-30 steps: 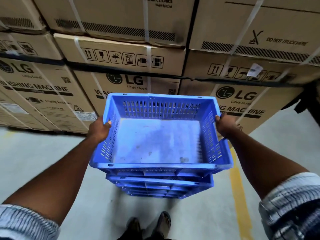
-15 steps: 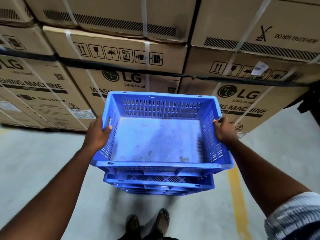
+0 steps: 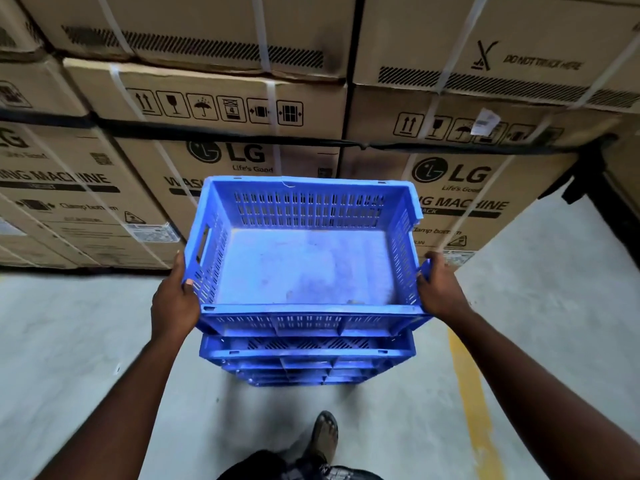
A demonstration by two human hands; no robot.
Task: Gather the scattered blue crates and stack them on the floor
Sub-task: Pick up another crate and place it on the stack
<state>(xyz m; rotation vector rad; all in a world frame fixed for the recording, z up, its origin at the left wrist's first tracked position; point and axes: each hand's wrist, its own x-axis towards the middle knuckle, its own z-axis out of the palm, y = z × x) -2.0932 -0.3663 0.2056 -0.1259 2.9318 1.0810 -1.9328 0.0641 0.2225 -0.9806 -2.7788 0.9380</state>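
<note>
An empty blue crate (image 3: pixel 304 265) with slotted walls is the top one of a stack of blue crates (image 3: pixel 308 355) on the grey floor in front of me. My left hand (image 3: pixel 175 301) grips its left wall near the front corner, thumb over the rim. My right hand (image 3: pixel 438 289) grips the right wall near the front corner. The top crate sits slightly askew over the crates below, and I cannot tell if it is fully seated. The lower crates are mostly hidden under it.
A wall of stacked cardboard washing machine boxes (image 3: pixel 242 109) stands right behind the crates. A yellow floor line (image 3: pixel 474 403) runs along the right. My sandalled foot (image 3: pixel 323 436) is just below the stack. Open concrete floor (image 3: pixel 69 358) lies to the left and right.
Both hands slid along the crate's side walls from the middle handles toward the near corners. The top crate sank lower onto the stack and the view moved closer.
</note>
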